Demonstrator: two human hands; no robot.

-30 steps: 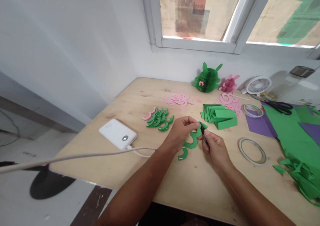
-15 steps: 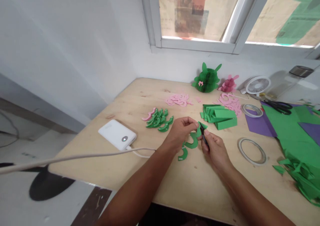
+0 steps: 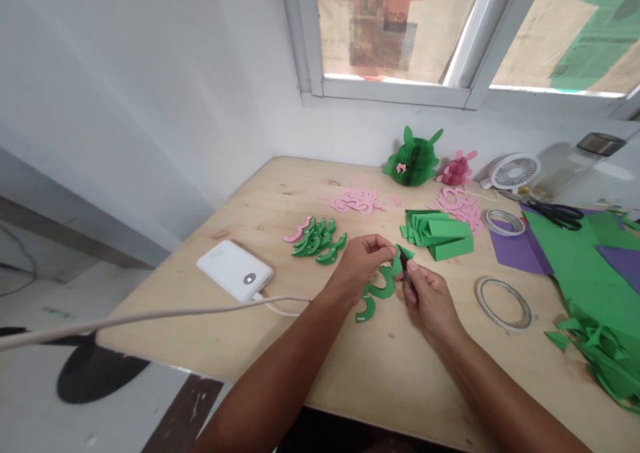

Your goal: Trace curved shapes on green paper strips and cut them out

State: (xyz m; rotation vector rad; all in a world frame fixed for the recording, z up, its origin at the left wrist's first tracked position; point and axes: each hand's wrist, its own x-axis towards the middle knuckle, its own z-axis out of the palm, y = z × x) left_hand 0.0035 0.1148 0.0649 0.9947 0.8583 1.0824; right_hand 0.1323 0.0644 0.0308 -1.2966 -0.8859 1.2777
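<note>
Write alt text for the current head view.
The left hand holds green paper, the right hand a dark tool against it, over a table. Nearby lie green cutouts, pink cutouts, two tape rolls and a power bank.

Papercraft corner (green cutouts (image 3: 384, 293), scissors (image 3: 550, 211))

Matt paper cutout (image 3: 385, 291), smooth wooden tabletop (image 3: 250, 216)

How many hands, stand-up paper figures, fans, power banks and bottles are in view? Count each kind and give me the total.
Hands: 2 (left hand, right hand)
Stand-up paper figures: 2 (green figure, pink figure)
Fans: 1 (white fan)
Power banks: 1 (white power bank)
Bottles: 1 (clear bottle)
Total: 7
</note>
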